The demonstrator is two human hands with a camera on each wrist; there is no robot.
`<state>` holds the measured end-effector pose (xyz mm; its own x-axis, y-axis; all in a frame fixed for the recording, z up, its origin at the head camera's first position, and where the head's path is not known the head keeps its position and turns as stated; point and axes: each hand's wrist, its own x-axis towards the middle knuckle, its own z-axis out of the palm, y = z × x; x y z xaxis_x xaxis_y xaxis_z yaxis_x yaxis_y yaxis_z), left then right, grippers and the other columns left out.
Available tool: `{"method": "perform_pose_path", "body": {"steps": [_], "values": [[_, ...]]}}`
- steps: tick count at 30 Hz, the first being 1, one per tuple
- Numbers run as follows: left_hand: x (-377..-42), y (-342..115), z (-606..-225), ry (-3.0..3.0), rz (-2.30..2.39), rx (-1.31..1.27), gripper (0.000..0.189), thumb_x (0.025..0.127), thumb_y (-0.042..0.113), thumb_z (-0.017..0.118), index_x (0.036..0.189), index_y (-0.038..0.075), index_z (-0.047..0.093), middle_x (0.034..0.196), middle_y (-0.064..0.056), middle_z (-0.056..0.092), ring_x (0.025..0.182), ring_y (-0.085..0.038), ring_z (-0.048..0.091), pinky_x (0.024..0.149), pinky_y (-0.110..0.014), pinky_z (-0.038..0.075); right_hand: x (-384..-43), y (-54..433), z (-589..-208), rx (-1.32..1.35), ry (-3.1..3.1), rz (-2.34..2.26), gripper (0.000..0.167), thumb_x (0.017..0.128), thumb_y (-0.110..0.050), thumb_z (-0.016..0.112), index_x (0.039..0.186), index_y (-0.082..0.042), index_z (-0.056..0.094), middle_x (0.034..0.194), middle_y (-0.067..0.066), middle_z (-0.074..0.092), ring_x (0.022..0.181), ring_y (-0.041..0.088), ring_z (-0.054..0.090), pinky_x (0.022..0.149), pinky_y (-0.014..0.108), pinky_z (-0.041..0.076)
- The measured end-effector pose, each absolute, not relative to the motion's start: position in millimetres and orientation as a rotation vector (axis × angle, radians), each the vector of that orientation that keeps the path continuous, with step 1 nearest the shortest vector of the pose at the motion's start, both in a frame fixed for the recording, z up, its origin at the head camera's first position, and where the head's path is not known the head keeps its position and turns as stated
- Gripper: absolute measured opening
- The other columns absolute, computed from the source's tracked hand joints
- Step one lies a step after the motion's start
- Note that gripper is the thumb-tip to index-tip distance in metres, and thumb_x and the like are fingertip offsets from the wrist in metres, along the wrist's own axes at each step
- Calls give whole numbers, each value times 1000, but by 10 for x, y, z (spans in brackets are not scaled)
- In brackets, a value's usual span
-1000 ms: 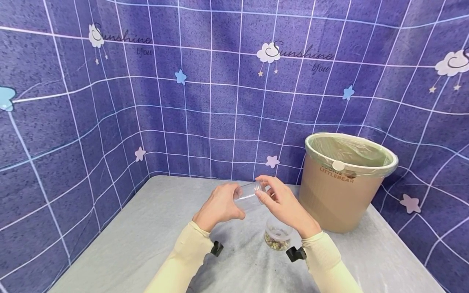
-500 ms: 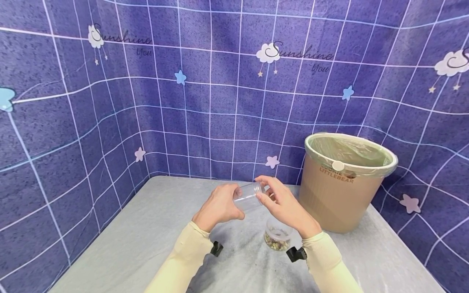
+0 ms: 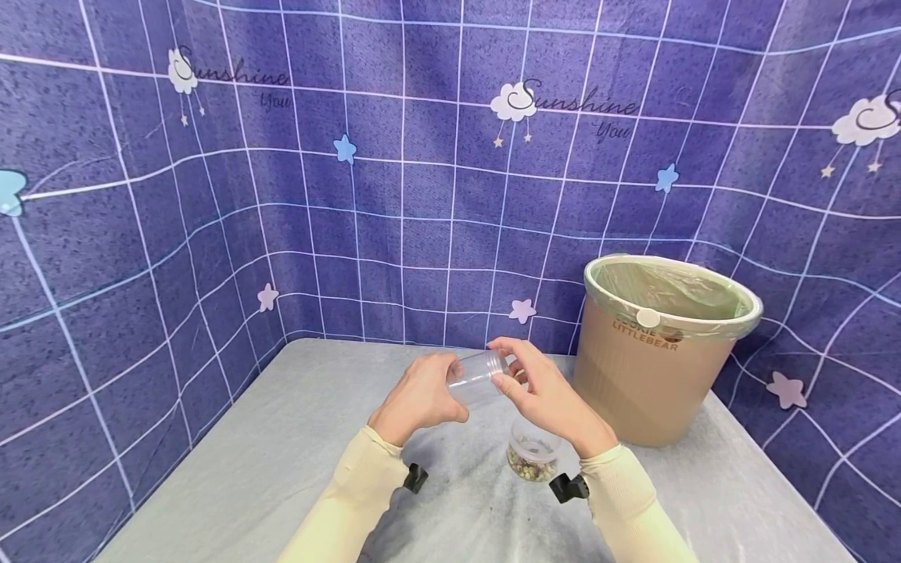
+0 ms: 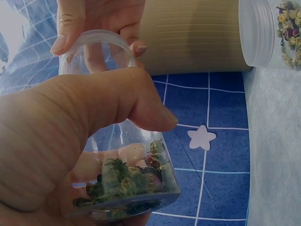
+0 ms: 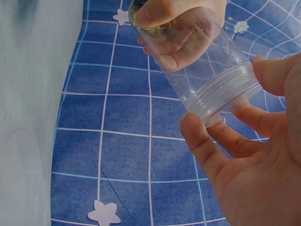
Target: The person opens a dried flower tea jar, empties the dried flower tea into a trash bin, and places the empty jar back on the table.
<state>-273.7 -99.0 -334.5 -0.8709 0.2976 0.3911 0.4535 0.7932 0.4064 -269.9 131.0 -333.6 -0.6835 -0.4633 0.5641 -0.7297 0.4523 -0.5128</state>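
Tilted above the table is a clear jar [image 3: 479, 381] with dried flower buds [image 4: 127, 178] gathered at its bottom end. My left hand [image 3: 422, 397] grips the jar round its body, thumb across the near side. Thumb and fingertips of my right hand [image 3: 542, 391] hold the jar's ridged round end [image 5: 225, 92]; whether a clear lid sits there I cannot tell. Below my right hand a second clear jar [image 3: 533, 460] stands on the table, partly hidden, with dried buds in its lower part.
A beige bin [image 3: 647, 383] with a green liner stands to the right, behind my right hand. The grey-covered table [image 3: 310, 438] meets a blue gridded curtain [image 3: 394, 203] at the back and sides. Black wrist mounts [image 3: 568, 489] hang under both sleeves.
Both hands keep nearly the same place on the tilted jar. The right fingertips shift very slightly at its ridged end; the second jar and the bin stay put.
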Motion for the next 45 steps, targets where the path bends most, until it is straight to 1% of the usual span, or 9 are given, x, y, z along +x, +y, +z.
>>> {"method": "perform_pose_path", "body": {"steps": [7,13,18,21,29,34,39,45], "values": [[-2734,-996,-3353,-2666,-721,-587,48,54,18,90,94,14,64,88,2,64,79,-16,58,74,-36,52,-2695,1308,-3329,1023,-2350,1079,46,99,-15,68,142,-21,53,123,2,61,97,18,65,79,34,56],[-2746,-999,-3369,-2661,-718,-591,47,54,17,89,93,13,64,88,1,64,78,-16,58,73,-35,52,-2688,1307,-3326,1028,-2343,1074,47,98,-13,69,142,-20,53,124,2,61,98,19,65,79,34,56],[-2749,-996,-3367,-2668,-723,-585,47,55,18,90,94,13,64,88,1,64,78,-17,58,73,-35,52,-2688,1307,-3327,1051,-2318,1070,48,97,-10,69,141,-18,53,124,2,61,99,19,64,86,40,57],[-2747,-997,-3364,-2669,-724,-586,48,55,18,90,94,13,64,89,0,65,79,-17,58,74,-36,52,-2692,1305,-3330,1060,-2310,1075,48,97,-9,69,141,-17,53,124,2,61,99,18,64,87,42,57],[-2745,-1000,-3370,-2664,-723,-589,48,54,19,90,95,13,64,94,-7,70,80,-17,59,75,-36,52,-2705,1303,-3350,1079,-2295,1070,50,97,-7,69,142,-18,53,125,3,61,99,18,64,88,39,58],[-2746,-1001,-3371,-2666,-718,-584,49,54,19,91,94,14,64,93,-6,69,79,-17,58,75,-36,52,-2709,1307,-3353,1098,-2282,1062,50,97,-7,69,142,-17,52,126,6,61,100,19,64,88,39,58],[-2755,-998,-3363,-2664,-713,-583,50,54,20,92,95,12,65,89,-1,65,78,-17,57,74,-36,51,-2721,1307,-3348,1124,-2263,1080,51,96,-4,69,142,-15,52,126,6,61,102,22,64,89,41,58],[-2757,-1002,-3356,-2670,-712,-578,51,55,20,92,97,9,67,87,2,62,79,-17,57,74,-36,51,-2728,1312,-3346,1148,-2262,1115,51,96,-2,68,143,-11,52,131,8,60,108,24,64,92,43,57]]}}
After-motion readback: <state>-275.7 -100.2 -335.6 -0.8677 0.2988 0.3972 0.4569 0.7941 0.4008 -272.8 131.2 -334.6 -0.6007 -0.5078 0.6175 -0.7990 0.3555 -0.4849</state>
